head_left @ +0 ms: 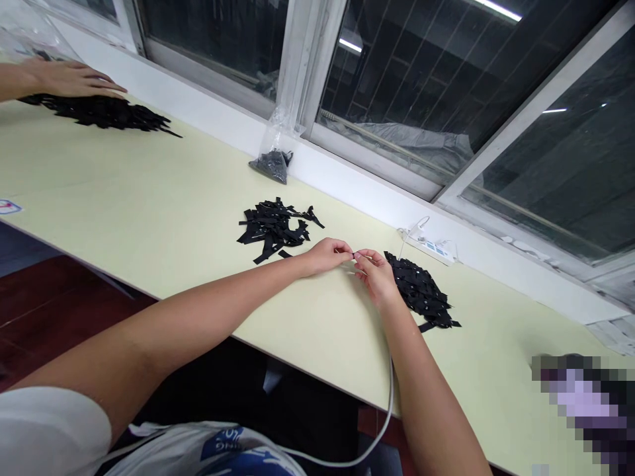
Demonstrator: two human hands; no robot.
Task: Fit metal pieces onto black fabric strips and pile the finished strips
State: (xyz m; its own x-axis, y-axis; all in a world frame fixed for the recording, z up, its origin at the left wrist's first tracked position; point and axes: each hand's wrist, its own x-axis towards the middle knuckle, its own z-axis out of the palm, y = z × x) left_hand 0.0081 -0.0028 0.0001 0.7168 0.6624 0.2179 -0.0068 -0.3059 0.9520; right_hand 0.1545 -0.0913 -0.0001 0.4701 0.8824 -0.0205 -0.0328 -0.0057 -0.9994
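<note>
My left hand (328, 254) and my right hand (376, 274) meet fingertip to fingertip over the pale yellow table (149, 205), both pinching one small black piece (354, 254) between them. A loose pile of black strips (274, 228) lies just left of my left hand. Another heap of black strips with small light dots (421, 291) sits right behind my right hand, touching it.
Another person's hand (69, 79) rests on a third pile of black strips (109, 112) at the far left. A clear plastic bag of small dark parts (274, 158) leans on the window sill. A white power strip (431, 246) lies by the window. A white cable (381, 423) hangs off the table's front edge.
</note>
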